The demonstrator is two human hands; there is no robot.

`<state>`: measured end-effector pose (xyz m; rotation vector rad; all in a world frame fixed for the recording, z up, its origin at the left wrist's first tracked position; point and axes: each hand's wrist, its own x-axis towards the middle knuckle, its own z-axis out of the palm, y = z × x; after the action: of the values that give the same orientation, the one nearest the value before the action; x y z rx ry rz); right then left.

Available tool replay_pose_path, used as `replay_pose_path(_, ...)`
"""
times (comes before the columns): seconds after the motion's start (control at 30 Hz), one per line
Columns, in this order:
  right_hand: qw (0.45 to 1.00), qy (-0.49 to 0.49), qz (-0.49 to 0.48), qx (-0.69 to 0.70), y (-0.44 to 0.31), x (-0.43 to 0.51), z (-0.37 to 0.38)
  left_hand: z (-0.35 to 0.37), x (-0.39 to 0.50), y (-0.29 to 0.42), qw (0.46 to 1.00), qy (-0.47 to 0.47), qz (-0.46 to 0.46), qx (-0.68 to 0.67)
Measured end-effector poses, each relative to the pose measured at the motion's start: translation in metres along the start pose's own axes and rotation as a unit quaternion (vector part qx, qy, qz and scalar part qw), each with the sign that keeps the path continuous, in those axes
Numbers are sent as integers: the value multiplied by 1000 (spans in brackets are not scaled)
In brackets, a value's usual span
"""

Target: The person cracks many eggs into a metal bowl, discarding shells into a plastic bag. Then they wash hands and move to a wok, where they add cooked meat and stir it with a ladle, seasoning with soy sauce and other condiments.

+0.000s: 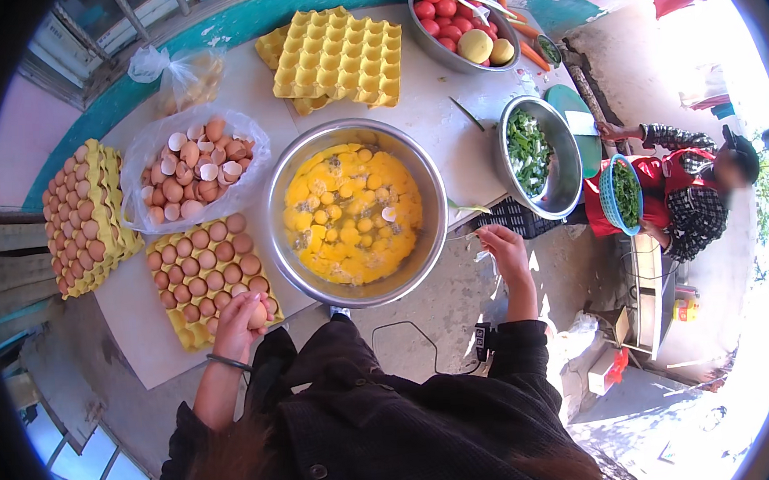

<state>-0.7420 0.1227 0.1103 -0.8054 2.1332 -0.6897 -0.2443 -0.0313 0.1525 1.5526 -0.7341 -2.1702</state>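
Observation:
My left hand (234, 325) is closed around a brown egg (257, 316), over the near corner of a yellow egg tray (189, 331) with rows of whole eggs. Before me stands a wide steel bowl (278, 246) filled with cracked raw eggs (353, 209); a shell fragment (389, 214) floats among the yolks. To the right of its rim is my right hand (507, 253), fingertips pinched together. A thin pale strand shows by those fingertips; whether they grip anything is unclear. Beyond the tray lies a clear plastic bag (132, 201) of broken eggshells (191, 163).
Stacked egg trays (79, 219) stand left, empty trays (340, 58) at the back. A bowl of tomatoes (447, 18) sits back right. Nearer are a steel bowl of chopped greens (530, 152) and a green board (572, 119). A person (692, 188) there holds a blue basket (610, 196).

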Motion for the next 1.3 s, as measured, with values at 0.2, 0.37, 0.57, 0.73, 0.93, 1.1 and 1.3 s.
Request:
replay_pose_path(0.2, 949, 178, -86, -246, -3, -8, 65, 9, -1, -2, 1000, -12, 10, 4)
replay_pose_path(0.37, 889, 170, -266, -330, -58, 34, 155, 9, -9, -6, 999, -29, 13, 20)
replay_pose_path(0.57, 845, 157, -288, -422, -57, 58, 179, -5, -24, -9, 1000, -4, 14, -15)
replay_pose_path(0.73, 981, 70, -139, -114, -76, 40, 152, -17, -29, -5, 999, 14, 16, -34)
replay_pose_path(0.93, 881, -116, 60, 454, -83, 10, 127, -19, -24, 1, 998, -26, 14, -56)
replay_pose_path(1.1, 960, 42, -206, -187, -121, -4, 155, -30, -29, 10, 996, -57, 16, -64)
replay_pose_path(1.3, 934, -96, -308, 153, -249, 13, 219, -67, -54, 6, 993, -27, 69, -87)
